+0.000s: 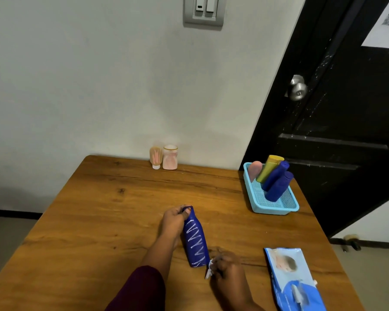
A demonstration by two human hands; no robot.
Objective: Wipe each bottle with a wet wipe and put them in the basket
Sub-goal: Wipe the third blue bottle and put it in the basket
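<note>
A dark blue bottle with white zigzag marks lies tilted on the wooden table, cap end away from me. My left hand grips it around the neck and cap. My right hand pinches a crumpled white wet wipe against the bottle's bottom end. At the table's right edge stands a light blue basket holding two blue bottles, a yellow one and a pink one. Two pale pink bottles stand at the table's far edge by the wall.
A blue wet-wipe pack lies flat at the near right of the table. A black door with a metal knob stands behind the basket. A white wall backs the table.
</note>
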